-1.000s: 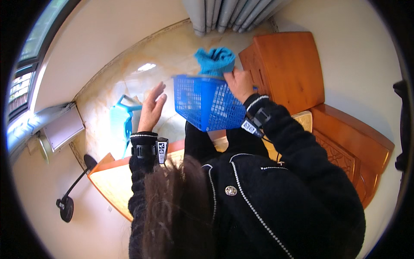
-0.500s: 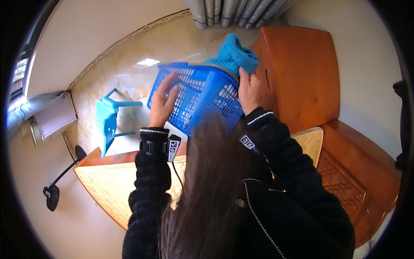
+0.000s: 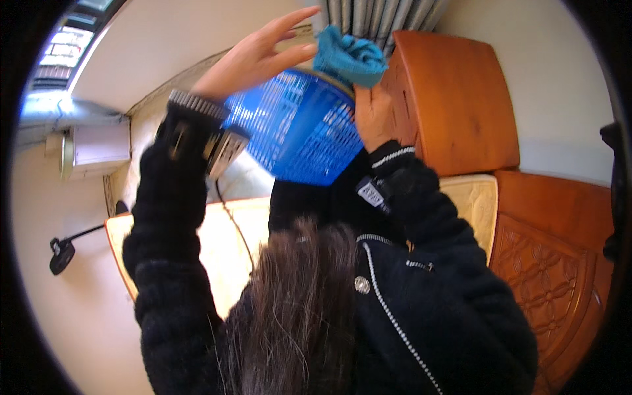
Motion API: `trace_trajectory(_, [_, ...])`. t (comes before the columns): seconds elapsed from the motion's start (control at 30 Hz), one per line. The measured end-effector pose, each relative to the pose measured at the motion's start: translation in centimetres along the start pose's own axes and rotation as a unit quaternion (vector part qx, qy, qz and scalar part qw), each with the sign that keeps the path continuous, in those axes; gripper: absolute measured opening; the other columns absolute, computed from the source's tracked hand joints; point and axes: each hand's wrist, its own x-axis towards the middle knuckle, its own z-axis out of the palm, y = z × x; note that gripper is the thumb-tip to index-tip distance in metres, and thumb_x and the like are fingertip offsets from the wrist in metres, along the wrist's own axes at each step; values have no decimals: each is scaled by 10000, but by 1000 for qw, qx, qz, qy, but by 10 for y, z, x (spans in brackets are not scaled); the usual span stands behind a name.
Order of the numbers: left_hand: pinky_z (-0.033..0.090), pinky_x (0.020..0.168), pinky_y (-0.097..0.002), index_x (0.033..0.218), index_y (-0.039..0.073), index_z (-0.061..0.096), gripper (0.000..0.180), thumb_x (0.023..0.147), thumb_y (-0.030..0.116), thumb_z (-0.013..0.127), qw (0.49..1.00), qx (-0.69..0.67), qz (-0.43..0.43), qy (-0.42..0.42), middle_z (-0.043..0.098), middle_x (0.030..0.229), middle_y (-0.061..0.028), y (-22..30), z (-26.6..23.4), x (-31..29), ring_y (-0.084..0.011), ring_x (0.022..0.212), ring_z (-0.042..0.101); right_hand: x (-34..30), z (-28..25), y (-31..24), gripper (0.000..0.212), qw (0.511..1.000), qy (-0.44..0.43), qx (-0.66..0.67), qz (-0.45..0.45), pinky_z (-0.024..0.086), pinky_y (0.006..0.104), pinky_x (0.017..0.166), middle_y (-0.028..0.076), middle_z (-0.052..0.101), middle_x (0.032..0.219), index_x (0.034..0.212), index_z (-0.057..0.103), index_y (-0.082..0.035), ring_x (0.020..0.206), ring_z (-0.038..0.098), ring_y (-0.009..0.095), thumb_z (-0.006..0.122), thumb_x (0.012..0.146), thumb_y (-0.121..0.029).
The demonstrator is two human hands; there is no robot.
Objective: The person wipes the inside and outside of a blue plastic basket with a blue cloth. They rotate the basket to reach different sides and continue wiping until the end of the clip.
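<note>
A blue plastic basket (image 3: pixel 299 135) with slotted sides is held up in front of me, tilted. My right hand (image 3: pixel 375 117) grips its right end, thumb up against the rim. Right above that thumb, a bunched turquoise knitted cloth (image 3: pixel 350 60) sticks up over the rim; whether my fingers also pinch it I cannot tell. Across the basket's far left side reaches my left hand (image 3: pixel 253 62), fingers stretched apart and holding nothing. Its fingertips are close to the cloth's left edge. The inside of the basket is hidden from this angle.
Below the basket lies a cream mattress (image 3: pixel 471 204) on a bed with a carved wooden headboard (image 3: pixel 540 283). A brown wooden cabinet (image 3: pixel 461 105) stands at the right, grey curtains (image 3: pixel 368 16) at the back. At the left are a white box (image 3: pixel 99 143) and a black lamp (image 3: pixel 62 255).
My left hand has let go of the basket's side and swung up and over toward the cloth. The basket and cloth have moved slightly farther away, still with my right hand.
</note>
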Motion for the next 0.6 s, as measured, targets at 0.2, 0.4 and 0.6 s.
trace_trajectory(0.2, [552, 882, -384, 1376, 148, 528, 503, 974, 444, 588, 981, 134, 80, -111, 652, 1154, -146, 61, 55, 16, -302, 1007, 663, -32, -26, -26, 280, 997, -41, 3, -58, 482, 423, 569, 223, 644, 702, 962, 687, -8, 640, 670, 336, 552, 982, -253])
trace_trajectory(0.4, [518, 800, -350, 1176, 66, 614, 265, 949, 202, 621, 986, 129, -26, 100, 673, 1014, -138, 80, 3, -5, -236, 898, 649, -40, -74, -43, 324, 999, -21, 38, -32, 434, 320, 515, 58, 562, 630, 1193, 670, -34, 530, 529, 140, 490, 999, -221])
trace_trajectory(0.6, [497, 691, -237, 1133, 30, 674, 272, 985, 251, 619, 931, 85, -72, 347, 671, 849, -27, 65, -31, -103, -92, 777, 606, -79, -128, -16, 547, 998, -45, 52, 12, 430, 249, 568, 40, 649, 760, 1196, 674, -17, 617, 546, 91, 364, 1030, -436])
